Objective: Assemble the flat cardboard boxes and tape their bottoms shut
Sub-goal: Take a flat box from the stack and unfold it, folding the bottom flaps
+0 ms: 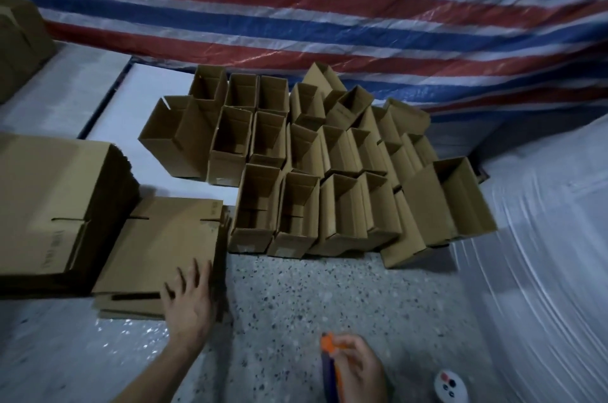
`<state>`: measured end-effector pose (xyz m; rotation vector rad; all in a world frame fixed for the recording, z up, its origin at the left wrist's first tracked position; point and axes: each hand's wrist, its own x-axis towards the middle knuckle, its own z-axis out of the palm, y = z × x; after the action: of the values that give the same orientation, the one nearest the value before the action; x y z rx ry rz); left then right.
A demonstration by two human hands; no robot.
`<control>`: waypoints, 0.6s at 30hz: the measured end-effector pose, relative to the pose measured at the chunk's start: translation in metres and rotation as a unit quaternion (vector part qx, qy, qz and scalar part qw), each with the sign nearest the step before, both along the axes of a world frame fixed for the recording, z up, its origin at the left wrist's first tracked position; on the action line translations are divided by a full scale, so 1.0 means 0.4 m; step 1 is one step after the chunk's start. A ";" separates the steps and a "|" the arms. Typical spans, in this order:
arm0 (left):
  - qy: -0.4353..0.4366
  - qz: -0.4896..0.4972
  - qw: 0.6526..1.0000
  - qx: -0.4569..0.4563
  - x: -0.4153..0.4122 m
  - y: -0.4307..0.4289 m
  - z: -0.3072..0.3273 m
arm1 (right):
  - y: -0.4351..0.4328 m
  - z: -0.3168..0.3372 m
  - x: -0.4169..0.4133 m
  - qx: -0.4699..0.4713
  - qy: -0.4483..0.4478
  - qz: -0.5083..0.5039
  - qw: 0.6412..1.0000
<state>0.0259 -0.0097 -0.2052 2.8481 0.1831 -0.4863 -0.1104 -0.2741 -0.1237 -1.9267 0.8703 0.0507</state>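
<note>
Flat brown cardboard boxes (154, 248) lie stacked at lower left; the left hand (190, 297) rests spread-fingered on the top one's near corner. The right hand (360, 366), bottom centre, grips an orange-blue tool (329, 345).

Bare left forearm (154, 376) and left hand (189, 300); bare right hand (362, 366).

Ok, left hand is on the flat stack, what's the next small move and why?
Probably curl the left hand round the edge of the top flat box and lift it off. Its fingers lie spread on it, gripping nothing, and the right hand holds the orange tool.
</note>
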 end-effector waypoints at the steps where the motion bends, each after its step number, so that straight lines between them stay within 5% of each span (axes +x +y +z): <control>1: -0.022 0.007 1.000 -0.008 -0.007 0.009 0.015 | 0.001 -0.005 -0.003 -0.001 -0.001 0.007 1.000; 8: -0.241 0.143 0.958 -0.070 -0.058 0.099 0.173 | 0.063 -0.012 0.031 0.039 -0.067 0.068 0.995; 18: -0.470 0.301 0.773 -0.301 -0.197 0.209 0.405 | 0.163 0.078 0.064 0.091 -0.118 0.164 0.975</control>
<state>-0.0530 0.0741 -0.0431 1.9058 0.5734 0.8530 -0.0848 -0.2089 -0.0925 -1.8406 0.3725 0.0932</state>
